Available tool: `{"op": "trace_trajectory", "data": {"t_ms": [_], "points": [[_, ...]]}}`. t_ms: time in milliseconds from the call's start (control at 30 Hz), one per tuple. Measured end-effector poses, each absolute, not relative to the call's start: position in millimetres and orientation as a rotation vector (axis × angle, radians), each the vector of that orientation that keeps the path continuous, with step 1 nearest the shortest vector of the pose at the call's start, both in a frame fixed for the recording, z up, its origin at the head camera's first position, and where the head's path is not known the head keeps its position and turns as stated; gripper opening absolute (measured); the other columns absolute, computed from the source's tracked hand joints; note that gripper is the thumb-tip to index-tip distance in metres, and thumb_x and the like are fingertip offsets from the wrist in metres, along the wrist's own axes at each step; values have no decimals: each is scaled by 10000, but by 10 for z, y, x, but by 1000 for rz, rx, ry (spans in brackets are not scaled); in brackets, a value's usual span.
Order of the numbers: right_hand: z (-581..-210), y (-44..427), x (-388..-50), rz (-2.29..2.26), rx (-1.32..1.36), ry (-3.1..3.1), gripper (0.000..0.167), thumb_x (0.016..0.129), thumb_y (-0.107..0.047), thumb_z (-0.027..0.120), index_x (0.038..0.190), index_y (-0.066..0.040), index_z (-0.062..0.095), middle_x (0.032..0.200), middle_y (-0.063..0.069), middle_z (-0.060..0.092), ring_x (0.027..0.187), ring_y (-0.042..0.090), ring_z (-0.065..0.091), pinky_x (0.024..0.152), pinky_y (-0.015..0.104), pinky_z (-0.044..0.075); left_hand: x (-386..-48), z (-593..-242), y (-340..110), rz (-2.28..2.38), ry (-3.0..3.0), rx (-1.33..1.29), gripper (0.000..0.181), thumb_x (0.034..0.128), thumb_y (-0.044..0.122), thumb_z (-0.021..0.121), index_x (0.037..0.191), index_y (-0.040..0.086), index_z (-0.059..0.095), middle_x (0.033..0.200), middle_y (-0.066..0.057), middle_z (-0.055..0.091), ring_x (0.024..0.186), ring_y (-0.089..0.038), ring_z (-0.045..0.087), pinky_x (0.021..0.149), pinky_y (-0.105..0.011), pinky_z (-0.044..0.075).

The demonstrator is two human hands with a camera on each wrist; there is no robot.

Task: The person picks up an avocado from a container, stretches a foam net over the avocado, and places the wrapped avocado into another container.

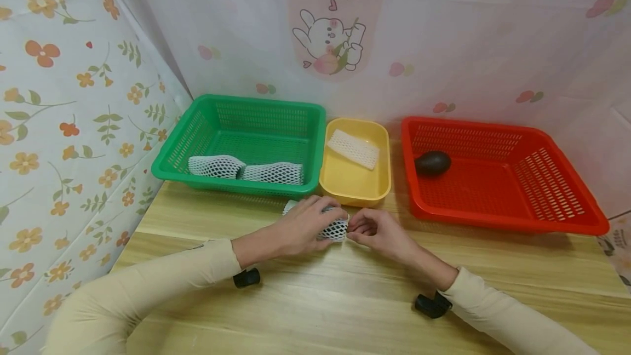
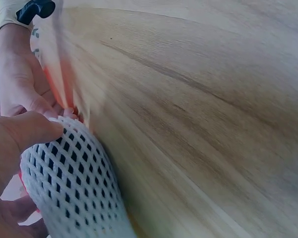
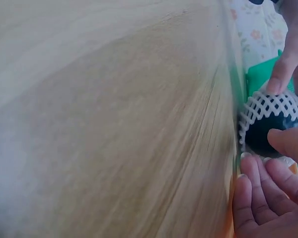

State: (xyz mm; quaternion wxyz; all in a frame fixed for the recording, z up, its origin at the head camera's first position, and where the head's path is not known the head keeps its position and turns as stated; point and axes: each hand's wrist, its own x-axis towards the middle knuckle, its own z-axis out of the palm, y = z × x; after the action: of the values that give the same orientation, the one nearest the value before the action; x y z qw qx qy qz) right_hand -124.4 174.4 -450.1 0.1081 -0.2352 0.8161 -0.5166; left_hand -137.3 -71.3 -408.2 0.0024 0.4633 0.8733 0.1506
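My left hand grips a dark avocado in a white foam net sleeve, low over the table in front of the yellow tray. In the left wrist view the thumb presses on the net near its rim. At the sleeve's right end is my right hand, fingers curled at the rim. The right wrist view shows its thumb against the bare dark end of the avocado and its fingertips along the net's lower edge. The sleeve's far end is partly hidden behind my left hand.
A green basket at the back left holds two netted fruits. Beside it, a yellow tray contains a flat foam net. The red basket on the right holds a bare dark avocado. A curtain hangs behind.
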Motion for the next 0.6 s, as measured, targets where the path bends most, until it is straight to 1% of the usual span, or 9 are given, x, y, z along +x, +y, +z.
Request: {"op": "trace_trajectory", "data": {"t_ms": [133,367,600], "points": [[-4486,1733,-1246,-1505,-679,2406,178,876,-9,789,1025,-8,693,953,56,697,843,199,694,749,329,573,-1383,-4091,-673,475,2729,1426,545,889,310,803,1363,185,565,1356,-63,520,1203,-266,502,1025,-399,411],[-4467,1717,-1249,-1523,-660,2384,197,877,-6,787,1045,12,687,975,73,700,876,212,697,767,327,571,-1410,-4113,-675,517,2709,1359,624,871,329,819,1380,126,522,1336,-51,510,1197,-267,534,1020,-427,435],[-4437,1788,-1252,-1537,-672,2373,212,877,-2,785,1056,24,675,986,79,695,890,221,689,785,329,566,-1453,-4116,-621,593,2662,1366,586,863,345,824,1337,121,563,1267,-44,535,1085,-213,561,928,-351,480]]}}
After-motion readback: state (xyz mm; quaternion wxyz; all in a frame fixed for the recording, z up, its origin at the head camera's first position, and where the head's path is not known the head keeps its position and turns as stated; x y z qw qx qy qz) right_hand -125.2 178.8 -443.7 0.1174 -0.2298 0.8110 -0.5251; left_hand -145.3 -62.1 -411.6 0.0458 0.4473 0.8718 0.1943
